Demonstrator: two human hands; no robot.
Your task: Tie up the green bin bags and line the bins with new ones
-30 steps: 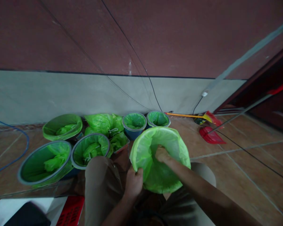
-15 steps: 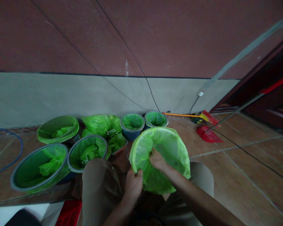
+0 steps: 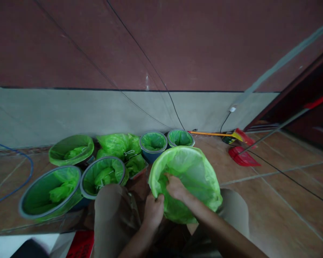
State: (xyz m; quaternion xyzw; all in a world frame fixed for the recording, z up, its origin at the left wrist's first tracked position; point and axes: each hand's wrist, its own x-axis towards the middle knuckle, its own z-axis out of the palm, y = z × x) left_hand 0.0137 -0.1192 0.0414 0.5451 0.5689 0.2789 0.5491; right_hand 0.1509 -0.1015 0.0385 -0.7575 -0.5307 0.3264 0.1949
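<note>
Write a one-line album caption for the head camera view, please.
Left hand holding a green-lined bin, right hand inside it, with more lined bins near the wall.

Red dustpan point(image 3: 243, 157), blue hose point(image 3: 31, 166), tiled floor point(image 3: 274, 211).
The dustpan rests at right, near an orange pole point(image 3: 211, 133); the hose curves at far left; a maroon-and-grey wall point(image 3: 204, 53) spans the top.

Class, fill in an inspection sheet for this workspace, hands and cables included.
Surface: brown tiled floor.
Job's things: green-lined bin, foreground; other lined bins to its left and behind.
Clutter: red dustpan and orange-handled broom, right.
Hands: left hand grips the bin's near left edge; right hand inside, grip unclear.
Cables: black cable down the wall; blue hose or cable at left.
Surroundings: wall ahead; dark doorway right.
</note>
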